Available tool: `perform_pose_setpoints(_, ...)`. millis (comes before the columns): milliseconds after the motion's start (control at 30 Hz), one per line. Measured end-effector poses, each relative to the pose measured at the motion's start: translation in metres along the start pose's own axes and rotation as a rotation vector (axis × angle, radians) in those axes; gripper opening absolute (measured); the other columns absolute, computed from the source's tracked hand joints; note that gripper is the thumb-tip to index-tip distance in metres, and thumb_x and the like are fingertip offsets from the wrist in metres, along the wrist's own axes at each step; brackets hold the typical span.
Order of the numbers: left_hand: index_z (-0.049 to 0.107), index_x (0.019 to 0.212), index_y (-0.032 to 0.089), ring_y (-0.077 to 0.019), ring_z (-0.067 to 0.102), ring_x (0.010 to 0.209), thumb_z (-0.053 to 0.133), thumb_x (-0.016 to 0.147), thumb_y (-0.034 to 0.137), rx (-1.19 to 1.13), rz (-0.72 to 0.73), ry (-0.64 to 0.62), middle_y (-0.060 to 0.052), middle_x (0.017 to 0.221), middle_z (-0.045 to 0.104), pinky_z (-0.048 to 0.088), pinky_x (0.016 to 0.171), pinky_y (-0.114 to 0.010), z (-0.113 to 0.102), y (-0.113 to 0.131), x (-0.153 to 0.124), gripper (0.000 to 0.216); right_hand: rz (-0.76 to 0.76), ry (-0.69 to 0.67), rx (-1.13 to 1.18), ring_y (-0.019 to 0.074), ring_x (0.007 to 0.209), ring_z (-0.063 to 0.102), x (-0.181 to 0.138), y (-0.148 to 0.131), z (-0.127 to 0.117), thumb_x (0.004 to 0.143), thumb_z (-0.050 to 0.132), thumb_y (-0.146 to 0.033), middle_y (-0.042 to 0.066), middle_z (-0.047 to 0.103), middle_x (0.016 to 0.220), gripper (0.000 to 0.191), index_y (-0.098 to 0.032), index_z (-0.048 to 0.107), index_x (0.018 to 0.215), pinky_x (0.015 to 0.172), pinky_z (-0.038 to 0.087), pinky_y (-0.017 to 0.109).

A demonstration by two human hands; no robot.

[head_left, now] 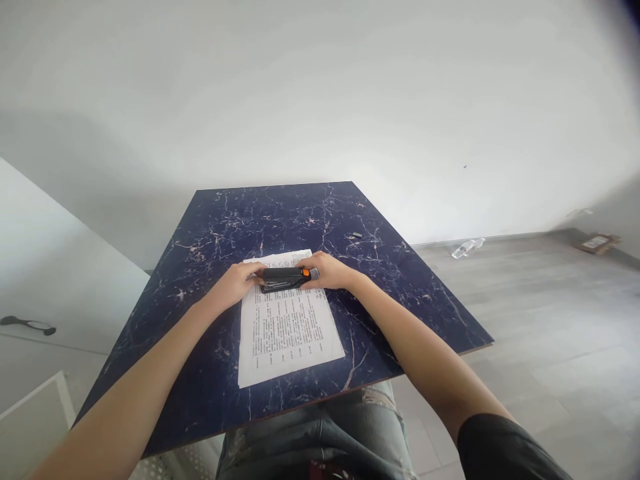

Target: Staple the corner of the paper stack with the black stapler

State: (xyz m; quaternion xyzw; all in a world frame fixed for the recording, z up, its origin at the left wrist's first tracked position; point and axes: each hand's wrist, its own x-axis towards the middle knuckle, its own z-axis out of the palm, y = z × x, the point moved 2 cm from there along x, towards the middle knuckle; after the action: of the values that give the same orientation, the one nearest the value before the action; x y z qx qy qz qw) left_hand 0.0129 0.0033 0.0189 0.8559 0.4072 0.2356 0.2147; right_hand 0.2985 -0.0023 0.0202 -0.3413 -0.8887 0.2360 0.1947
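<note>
A black stapler (283,279) with an orange patch lies crosswise over the upper part of a printed paper sheet (290,333). My left hand (238,283) closes its fingertips on the stapler's left end. At the other end, beside the orange patch, my right hand (327,271) grips it between thumb and fingers. The paper rests flat on the blue marble-patterned table (240,220); whether it is one sheet or a stack I cannot tell. The stapler hides some of the print beneath it.
Near the table's right side lies a small greenish strip (357,235). A white wall (320,100) rises behind the table. On the floor to the right are a clear plastic bottle (468,248) and a brown cardboard piece (598,243). A white cabinet (60,267) stands left.
</note>
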Motion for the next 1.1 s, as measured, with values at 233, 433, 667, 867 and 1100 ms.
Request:
perform_pose_setpoints(233,0.078,0.097,0.025,-0.0256,0.073,0.092,0.058,0.086,0.011,0.015,0.003,0.019,-0.005,0.099,0.080,0.056,0.088,-0.040,0.003,-0.003,0.000,0.027,-0.014,0.013,-0.010,0.0204,0.086,0.066,0.001,0.003,0.003,0.083,0.083,-0.038,0.003,0.077,0.098,0.036,-0.022,0.076,0.115,0.084,0.047,0.033)
perform_pose_setpoints(433,0.078,0.102,0.024,-0.0269,0.073,0.097,0.057,0.087,0.012,0.032,0.029,0.023,-0.007,0.105,0.080,0.056,0.090,-0.042,0.007,-0.010,0.002,0.028,-0.022,0.019,-0.006,0.0186,0.083,0.064,0.002,0.004,0.004,0.082,0.084,-0.037,0.002,0.076,0.095,0.036,-0.022,0.075,0.114,0.083,0.046,0.031)
perform_pose_setpoints(667,0.079,0.097,0.026,-0.0255,0.073,0.091,0.068,0.089,0.026,0.015,0.026,0.020,-0.006,0.098,0.080,0.056,0.089,-0.040,0.000,-0.009,0.001,0.014,0.014,0.026,-0.049,0.0196,0.083,0.063,0.000,0.002,0.003,0.082,0.084,-0.038,0.003,0.075,0.095,0.038,-0.021,0.076,0.114,0.080,0.044,0.030)
perform_pose_setpoints(867,0.075,0.098,0.024,-0.0229,0.074,0.089,0.070,0.090,0.038,-0.060,-0.049,0.167,-0.004,0.096,0.080,0.056,0.090,-0.036,-0.012,-0.023,-0.001,0.018,0.002,0.015,-0.038,0.0193,0.083,0.062,0.000,0.003,0.002,0.083,0.084,-0.040,0.003,0.076,0.098,0.038,-0.021,0.075,0.115,0.079,0.044,0.029)
perform_pose_setpoints(1100,0.073,0.094,0.021,-0.0201,0.071,0.079,0.065,0.088,0.036,0.011,-0.267,0.481,-0.004,0.088,0.077,0.056,0.080,-0.032,-0.023,-0.053,-0.005,0.018,-0.007,0.025,-0.042,0.0197,0.082,0.062,-0.001,0.004,0.002,0.083,0.084,-0.040,0.004,0.076,0.096,0.039,-0.021,0.075,0.115,0.078,0.043,0.029)
